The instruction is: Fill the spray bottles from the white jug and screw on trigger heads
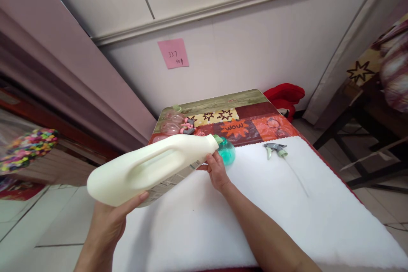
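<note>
A large cream-white jug (127,155) with a moulded handle lies tilted almost flat in the air, its neck pointing right. Under its base end, my left hand (110,219) is wrapped with the thumb along the side. Near the neck, my right hand (217,172) grips the jug from below. The jug's mouth meets the opening of a small round spray bottle (228,155), which holds green liquid and stands on a white fluffy mat (270,216). To the right, a grey and pale-green trigger spray head (276,149) with its thin tube rests on the mat.
Clear bottles (170,127) and pink-and-grey spray heads (188,126) lie at the table's back left. A patterned table cover (255,112) shows behind the mat. A pink note (174,54) hangs on the wall. Dark furniture legs (334,148) stand at right, a red object (283,93) behind.
</note>
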Available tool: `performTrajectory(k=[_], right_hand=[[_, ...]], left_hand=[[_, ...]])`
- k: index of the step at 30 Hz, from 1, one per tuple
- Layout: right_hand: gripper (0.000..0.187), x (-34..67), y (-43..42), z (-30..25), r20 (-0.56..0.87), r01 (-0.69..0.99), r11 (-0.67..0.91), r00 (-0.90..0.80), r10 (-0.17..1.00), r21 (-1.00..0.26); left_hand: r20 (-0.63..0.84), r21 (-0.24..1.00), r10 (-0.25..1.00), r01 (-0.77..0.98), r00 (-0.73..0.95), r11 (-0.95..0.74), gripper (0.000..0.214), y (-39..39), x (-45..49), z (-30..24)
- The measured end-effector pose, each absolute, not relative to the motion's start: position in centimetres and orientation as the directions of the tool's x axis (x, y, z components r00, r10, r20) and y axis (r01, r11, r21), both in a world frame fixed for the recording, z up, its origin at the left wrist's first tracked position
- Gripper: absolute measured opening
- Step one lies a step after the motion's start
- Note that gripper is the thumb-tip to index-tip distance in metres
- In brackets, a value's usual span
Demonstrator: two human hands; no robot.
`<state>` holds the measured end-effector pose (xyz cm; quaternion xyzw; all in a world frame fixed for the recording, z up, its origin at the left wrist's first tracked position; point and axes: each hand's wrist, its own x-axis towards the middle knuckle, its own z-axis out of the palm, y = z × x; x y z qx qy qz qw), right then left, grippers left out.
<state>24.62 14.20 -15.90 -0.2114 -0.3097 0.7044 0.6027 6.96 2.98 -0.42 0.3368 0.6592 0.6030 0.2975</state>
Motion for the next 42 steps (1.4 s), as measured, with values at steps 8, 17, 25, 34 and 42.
performTrajectory(k=[8, 17, 25, 34, 42], right_hand=[[0.056, 24.58, 14.24, -15.93, 0.071, -0.727, -0.09, -0.187, 0.98, -0.681], [0.054, 24.65, 14.2, -15.74, 0.059, -0.728, -0.099, -0.189, 0.98, -0.679], [0.05, 24.64, 14.23, -15.83, 0.052, -0.728, -0.099, -0.182, 0.982, -0.678], [0.052, 24.6, 14.27, -15.78, 0.054, -0.734, -0.101, -0.184, 0.981, -0.672], [0.047, 24.62, 14.19, -15.83, 0.075, -0.732, -0.088, -0.187, 0.979, -0.675]], left_hand=[[0.007, 0.995, 0.777, 0.079, -0.63, 0.055, 0.079, 2.98, 7.35, -0.19], [0.03, 0.995, 0.781, 0.095, -0.623, 0.038, 0.078, 2.89, 7.54, -0.14], [0.023, 0.994, 0.788, 0.095, -0.615, 0.045, 0.077, 2.89, 7.28, -0.27], [0.061, 0.992, 0.804, 0.125, -0.592, 0.018, 0.084, 2.96, 7.46, -0.3], [0.085, 0.982, 0.826, 0.186, -0.557, 0.024, 0.083, 3.12, 6.91, -0.37]])
